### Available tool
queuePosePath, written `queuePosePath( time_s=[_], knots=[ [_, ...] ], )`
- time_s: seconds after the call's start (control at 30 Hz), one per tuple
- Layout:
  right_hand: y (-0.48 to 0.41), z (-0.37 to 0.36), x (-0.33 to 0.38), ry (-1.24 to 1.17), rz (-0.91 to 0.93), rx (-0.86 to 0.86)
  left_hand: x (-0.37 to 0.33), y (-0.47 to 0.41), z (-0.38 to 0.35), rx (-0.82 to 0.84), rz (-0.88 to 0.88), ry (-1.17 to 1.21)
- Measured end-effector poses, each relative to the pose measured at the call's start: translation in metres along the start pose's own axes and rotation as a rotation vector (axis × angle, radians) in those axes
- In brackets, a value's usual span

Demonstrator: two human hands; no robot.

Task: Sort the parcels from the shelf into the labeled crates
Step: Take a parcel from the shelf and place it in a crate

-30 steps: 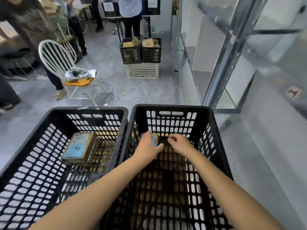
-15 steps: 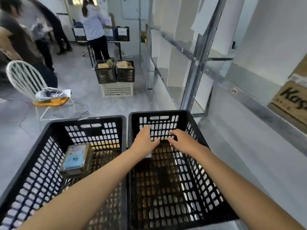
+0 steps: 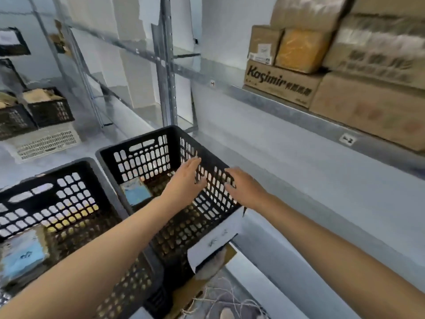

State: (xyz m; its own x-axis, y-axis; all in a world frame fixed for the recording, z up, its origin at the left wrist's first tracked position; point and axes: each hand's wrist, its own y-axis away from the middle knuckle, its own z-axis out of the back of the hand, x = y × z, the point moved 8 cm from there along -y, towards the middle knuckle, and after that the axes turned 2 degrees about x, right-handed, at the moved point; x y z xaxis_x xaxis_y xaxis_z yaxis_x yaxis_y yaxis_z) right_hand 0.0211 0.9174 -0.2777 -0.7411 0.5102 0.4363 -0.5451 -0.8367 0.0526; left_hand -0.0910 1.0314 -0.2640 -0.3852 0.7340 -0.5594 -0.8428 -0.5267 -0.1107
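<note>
Head view, quick pass left to right. Far left I see distant black crates [image 3: 46,109] with brown stuff in them, sitting on a white crate [image 3: 46,141], all blurred. Nearer, the left crate [image 3: 57,180] holds one blue-labelled parcel [image 3: 21,256] lying flat on its floor. Just beside it, the right crate [image 3: 138,139] has a second blue parcel [image 3: 135,194] lying near its far-left corner. My left hand [image 3: 187,180] is over the inside of the right crate, fingers straight, holding nothing. My right hand [image 3: 243,187] hovers over that crate's right wall, fingers loose, also empty. The two hands are near each other but apart. A white paper label [image 3: 216,238] hangs at the right crate's near corner, writing too blurred to read. At right the shelf [image 3: 299,116] carries stacked cardboard, including a Kasimir box [image 3: 280,85] with a yellow padded parcel [image 3: 299,50] on top. My call: early in the job, one parcel visible per crate, plenty left on the shelf, so a reach up right comes next
</note>
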Motion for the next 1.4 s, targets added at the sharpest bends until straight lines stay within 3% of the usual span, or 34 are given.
queuePosePath(
  time_s=[0.53,0.77,1.07,1.4],
  knots=[
    [0.211,0.134,-0.136,0.109,-0.324,-0.254,-0.249,0.039,-0.094,0.174,-0.45,0.028],
    [0.344,0.157,-0.199,0.126,-0.458,-0.28,-0.346,0.12,-0.163,0.275,-0.522,0.05],
    [0.515,0.189,-0.247,0.121,-0.616,-0.365,-0.492,0.217,-0.197,0.29,-0.745,0.122],
    [0.707,0.249,-0.279,0.168,-0.855,-0.626,-0.647,0.333,-0.226,0.396,-1.043,0.161]
  ],
)
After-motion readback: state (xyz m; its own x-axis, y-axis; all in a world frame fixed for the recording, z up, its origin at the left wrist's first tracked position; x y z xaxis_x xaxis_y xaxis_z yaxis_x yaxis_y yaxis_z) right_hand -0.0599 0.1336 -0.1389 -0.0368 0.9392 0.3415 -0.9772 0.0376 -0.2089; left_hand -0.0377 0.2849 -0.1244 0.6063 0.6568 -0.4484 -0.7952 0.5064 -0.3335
